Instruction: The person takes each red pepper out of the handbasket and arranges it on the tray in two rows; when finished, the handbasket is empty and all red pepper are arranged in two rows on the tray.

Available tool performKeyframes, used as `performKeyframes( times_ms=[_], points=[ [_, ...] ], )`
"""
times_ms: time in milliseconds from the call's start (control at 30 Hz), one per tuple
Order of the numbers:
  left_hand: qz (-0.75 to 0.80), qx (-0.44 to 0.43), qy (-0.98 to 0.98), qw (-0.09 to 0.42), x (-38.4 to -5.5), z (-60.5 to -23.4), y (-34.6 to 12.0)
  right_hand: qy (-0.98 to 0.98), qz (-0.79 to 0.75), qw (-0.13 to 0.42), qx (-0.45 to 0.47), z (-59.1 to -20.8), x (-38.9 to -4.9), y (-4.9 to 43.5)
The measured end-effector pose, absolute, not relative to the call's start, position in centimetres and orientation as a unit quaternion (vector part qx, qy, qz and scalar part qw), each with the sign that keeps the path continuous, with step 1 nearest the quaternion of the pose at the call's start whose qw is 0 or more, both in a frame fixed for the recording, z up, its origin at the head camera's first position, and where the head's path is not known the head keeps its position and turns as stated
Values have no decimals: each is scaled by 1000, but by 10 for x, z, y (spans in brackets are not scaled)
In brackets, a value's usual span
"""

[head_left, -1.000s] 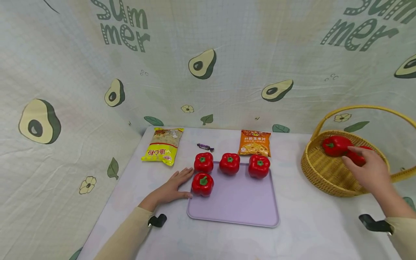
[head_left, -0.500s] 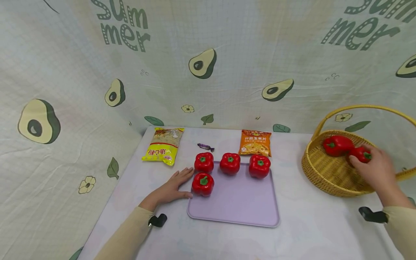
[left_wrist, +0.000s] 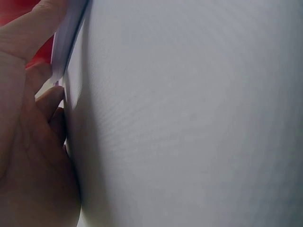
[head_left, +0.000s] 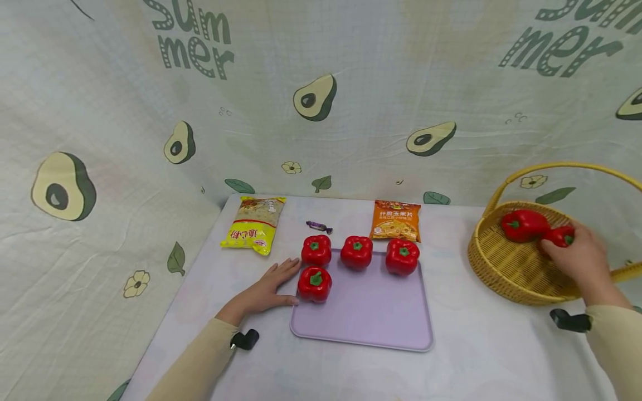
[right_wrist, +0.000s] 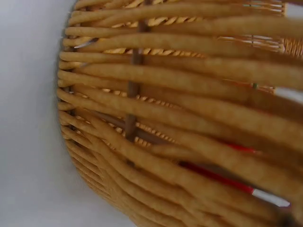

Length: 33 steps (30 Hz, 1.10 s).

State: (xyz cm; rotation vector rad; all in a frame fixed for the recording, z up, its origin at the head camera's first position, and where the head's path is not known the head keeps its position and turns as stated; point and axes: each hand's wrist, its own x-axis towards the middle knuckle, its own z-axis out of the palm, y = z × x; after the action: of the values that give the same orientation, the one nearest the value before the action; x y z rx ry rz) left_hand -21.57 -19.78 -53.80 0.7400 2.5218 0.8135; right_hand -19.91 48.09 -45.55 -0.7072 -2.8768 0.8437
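My right hand reaches into the yellow wicker basket and grips a red bell pepper at its right side. Left of that one, another red bell pepper lies in the basket. In the right wrist view the basket's woven wall hides the hand. On the table, my left hand lies with fingers spread, thumb and fingertips at the left edge of the lilac tray. Beside it on the tray sits a red bell pepper, with several more along the back edge.
Behind the tray lie a yellow noodle bag, a small purple wrapped candy and an orange snack bag. The basket's tall handle arches over its opening. A printed cloth hangs behind the table.
The pepper in my right hand has turned, its green stem now facing forward, and settled low beside the other pepper in the basket. The left hand has stayed at the tray.
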Motion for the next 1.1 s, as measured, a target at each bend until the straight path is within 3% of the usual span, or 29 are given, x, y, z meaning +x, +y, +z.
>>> performKeyframes(
  times_ms=[1100],
  points=[
    [294, 266, 897, 196, -214, -537, -198, -978, 195, -16, -70, -454, -180, 474]
  ],
)
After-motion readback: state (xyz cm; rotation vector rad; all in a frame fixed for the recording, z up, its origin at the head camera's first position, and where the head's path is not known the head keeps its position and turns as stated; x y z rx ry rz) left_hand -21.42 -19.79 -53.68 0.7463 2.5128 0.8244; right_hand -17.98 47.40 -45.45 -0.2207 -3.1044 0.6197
